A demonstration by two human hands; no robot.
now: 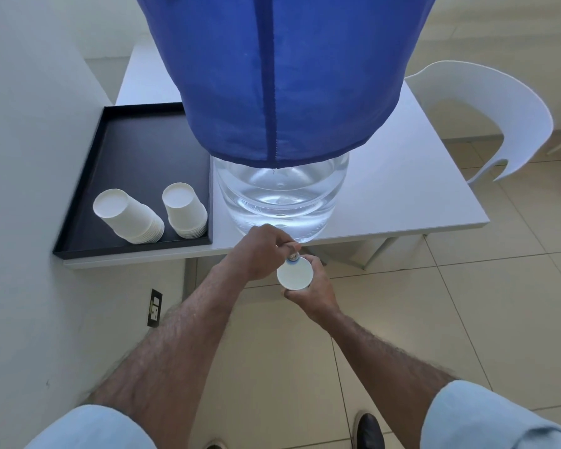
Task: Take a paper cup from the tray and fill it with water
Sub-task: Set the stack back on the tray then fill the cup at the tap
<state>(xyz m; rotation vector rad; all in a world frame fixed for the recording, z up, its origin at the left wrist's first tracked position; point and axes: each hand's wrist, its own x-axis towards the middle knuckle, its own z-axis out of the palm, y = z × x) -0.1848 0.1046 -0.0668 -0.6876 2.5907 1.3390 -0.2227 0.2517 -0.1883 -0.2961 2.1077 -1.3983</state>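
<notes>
Tray (pixel 88 176) with two cup stacks (pixel 128 217) on table (pixel 402 202), left of water jug (pixel 280 196).

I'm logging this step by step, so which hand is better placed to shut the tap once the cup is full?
Probably the left hand: its fingers already pinch the tap at the bottle. The right hand is busy holding the paper cup under it.

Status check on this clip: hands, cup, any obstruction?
Left hand on the tap at the jug's base. Right hand holds the paper cup under the spout. Fill level unreadable. Nothing in the way.
</notes>
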